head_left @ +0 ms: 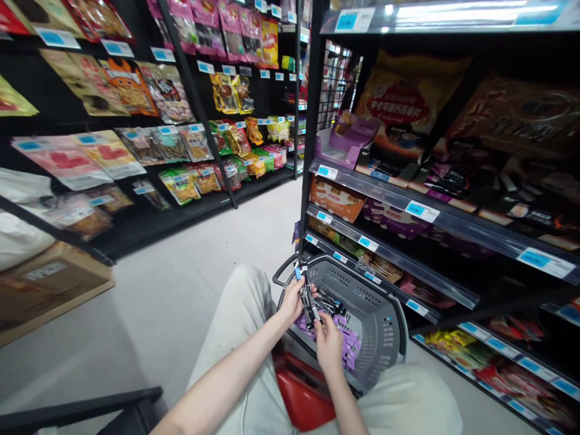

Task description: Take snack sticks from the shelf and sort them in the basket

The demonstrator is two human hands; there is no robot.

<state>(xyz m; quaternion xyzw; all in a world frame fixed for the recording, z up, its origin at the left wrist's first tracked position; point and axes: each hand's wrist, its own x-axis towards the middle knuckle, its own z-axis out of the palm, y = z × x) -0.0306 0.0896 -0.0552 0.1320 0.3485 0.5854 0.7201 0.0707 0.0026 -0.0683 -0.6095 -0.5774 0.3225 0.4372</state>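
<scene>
Both my hands grip slim black stick packets above a grey shopping basket. My left hand is closed round their upper part, where a blue and white end shows. Lower down, my right hand pinches the bottom end between thumb and fingers. How many packets are held I cannot tell. Inside the basket lie more black stick packets and several purple packets, partly hidden behind my hands.
At the right, a black shelf rack holds boxes and bags close to the basket. Snack bags hang on the left shelves. A cardboard box stands on the left floor. Beneath the basket is something red between my knees.
</scene>
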